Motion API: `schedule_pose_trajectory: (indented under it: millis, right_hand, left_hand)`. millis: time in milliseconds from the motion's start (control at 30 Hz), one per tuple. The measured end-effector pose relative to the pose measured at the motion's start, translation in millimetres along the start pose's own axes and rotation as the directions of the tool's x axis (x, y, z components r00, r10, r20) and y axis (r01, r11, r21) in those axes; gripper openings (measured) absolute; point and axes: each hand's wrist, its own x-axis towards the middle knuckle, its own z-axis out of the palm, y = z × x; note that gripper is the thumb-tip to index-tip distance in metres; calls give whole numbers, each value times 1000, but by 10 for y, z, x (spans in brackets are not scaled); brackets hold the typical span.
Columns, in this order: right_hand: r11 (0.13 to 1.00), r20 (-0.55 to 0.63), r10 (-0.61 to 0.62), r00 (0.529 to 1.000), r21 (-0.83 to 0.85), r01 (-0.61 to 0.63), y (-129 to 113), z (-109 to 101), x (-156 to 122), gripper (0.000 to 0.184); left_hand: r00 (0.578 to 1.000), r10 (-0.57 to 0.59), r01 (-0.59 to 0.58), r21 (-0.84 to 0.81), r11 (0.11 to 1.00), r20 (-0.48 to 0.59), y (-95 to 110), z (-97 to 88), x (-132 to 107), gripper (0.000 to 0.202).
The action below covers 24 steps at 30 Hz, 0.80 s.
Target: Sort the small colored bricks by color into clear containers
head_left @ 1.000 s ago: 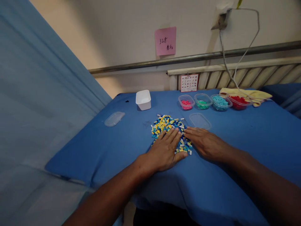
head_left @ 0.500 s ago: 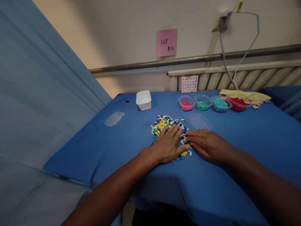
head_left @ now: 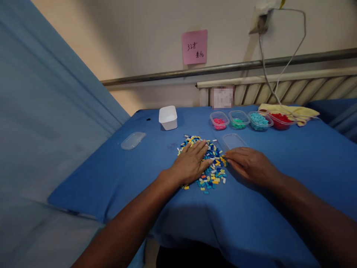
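A loose pile of small oblong pieces point(head_left: 216, 173) in yellow, blue, teal and white lies on the blue cloth of the bed-like surface point(head_left: 134, 178). My left hand point(head_left: 191, 162) rests palm down on the pile, fingers stretched out and thumb spread to the right. It covers the pile's left middle. At the right edge of the pile is my right hand point(head_left: 248, 163), its fingers pressed together, with the tips by some yellow pieces. Whether a piece is between those fingertips is hidden.
Behind the pile stand clear tubs of pink point(head_left: 219, 121), green point(head_left: 239, 121), light blue point(head_left: 260, 122) and red pieces point(head_left: 281, 122). A white container point(head_left: 168, 118) is further left. Clear lids point(head_left: 133, 141) lie flat. A yellow cloth point(head_left: 304, 113), wall rail point(head_left: 156, 75) and cable point(head_left: 263, 63) are behind.
My left hand has slid a little left over the pile, uncovering more pieces on its right side, an orange-red one among them. The right hand stays at the pile's edge.
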Motion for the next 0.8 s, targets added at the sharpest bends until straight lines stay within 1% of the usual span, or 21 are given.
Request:
schedule_pose_trajectory:
  millis: [33,100,167,233,300,400,467,533,600,733,800]
  right_hand:
    - [1000,8,-5,1000,5,5,-8,1,2,25]
    - [999,60,-24,998,26,23,-38,-6,9,23]
    - [998,119,-47,992,45,42,-72,-17,16,22]
    - [998,143,-53,988,52,46,-93,-24,23,22]
    - [998,120,-48,992,51,42,-94,-21,28,23]
    - [999,49,-52,997,17,51,-60,8,25,25]
    - [998,40,-54,998,-11,55,-30,32,14,28]
    - [999,72,-46,996,-20,48,-11,44,0,28]
    - [999,96,-38,995,-17,39,-7,37,-7,28]
    - [1000,31,-21,999,-14,22,-21,0,-3,29]
    - [1000,16,1,1000,-25,-1,-10,-4,-9,30]
  left_hand:
    - [1000,-23,23,1,1000,4,-7,1,-5,86]
    - [998,-50,50,-9,999,28,-11,23,-21,91]
    - [998,-40,41,-28,999,48,2,58,-46,95]
    - [999,-11,12,-37,999,47,36,92,-70,96]
    - [1000,8,-7,-22,1000,24,86,122,-74,94]
    - [1000,1,-1,10,1000,-12,155,151,-21,94]
    - [1000,-5,5,7,1000,-2,165,146,33,96]
    - [1000,-19,19,-20,1000,24,127,109,72,97]
    - [998,-48,50,-83,995,35,47,37,80,95]
    - [991,-132,119,-314,942,-21,-137,-153,47,90]
    - [981,-185,151,-379,913,-55,-192,-205,49,90]
